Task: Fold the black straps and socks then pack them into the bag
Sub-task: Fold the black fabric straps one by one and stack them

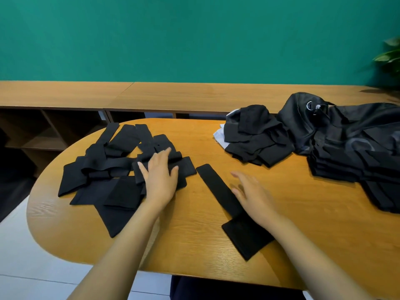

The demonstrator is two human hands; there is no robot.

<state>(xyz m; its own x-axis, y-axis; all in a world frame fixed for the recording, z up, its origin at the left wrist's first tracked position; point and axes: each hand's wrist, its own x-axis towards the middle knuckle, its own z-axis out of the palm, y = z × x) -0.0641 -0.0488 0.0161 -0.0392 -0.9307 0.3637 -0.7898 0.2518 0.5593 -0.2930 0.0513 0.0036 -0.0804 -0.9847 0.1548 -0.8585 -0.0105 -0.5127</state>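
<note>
While the head camera looks down: left hand [161, 180] lies flat, fingers straight, on the heap of loose black fabric straps [97, 169], centre left
Right hand [253, 195]: open, blurred, over the long flat black strap [216, 187], lower centre; contact unclear
Black fabric bag [346, 126]: upper right, beside a folded black pile [255, 135]
Handling: likely light, limp, grippy; pinch one end, fold over

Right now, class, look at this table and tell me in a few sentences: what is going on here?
A person is working with black straps on a wooden table. The left hand lies flat on the loose pile. The right hand, open and blurred, is over a single strap laid out alone. Folded pieces sit beside the black bag at the far right.
</note>
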